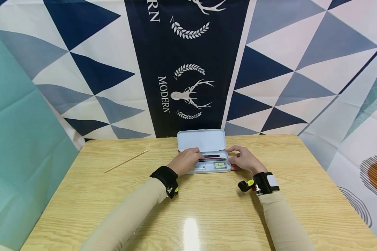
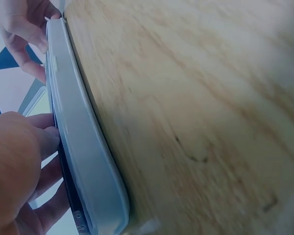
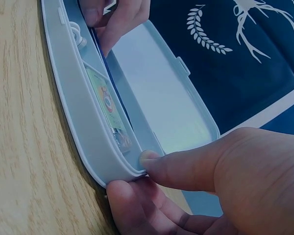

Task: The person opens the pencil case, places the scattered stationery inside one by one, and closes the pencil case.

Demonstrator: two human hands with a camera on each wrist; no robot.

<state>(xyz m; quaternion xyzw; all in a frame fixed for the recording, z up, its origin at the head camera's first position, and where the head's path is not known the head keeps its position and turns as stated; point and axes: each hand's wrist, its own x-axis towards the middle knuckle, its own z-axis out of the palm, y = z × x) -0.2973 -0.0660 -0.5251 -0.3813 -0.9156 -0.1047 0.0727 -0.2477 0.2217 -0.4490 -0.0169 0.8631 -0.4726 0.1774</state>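
A light-blue pencil case (image 1: 208, 171) stands on the table with its lid (image 1: 201, 139) raised toward the back. My left hand (image 1: 186, 161) reaches into the case's left part and pinches a long, thin dark strip (image 2: 77, 213) between thumb and fingers; its exact kind is unclear. My right hand (image 1: 245, 160) holds the case's right end, thumb (image 3: 152, 164) on the rim and fingers curled outside. Inside lie a black pen (image 1: 212, 156), a small green patterned item (image 3: 105, 98) in the front compartment, and a white looped piece (image 3: 77, 35) left of it.
A thin wooden stick (image 1: 125, 161) lies slantwise on the left part of the wooden table (image 1: 213, 209). Behind the case hangs a patterned cloth (image 1: 188, 52), close to the table's back edge. A teal cloth (image 1: 22, 139) borders the left side.
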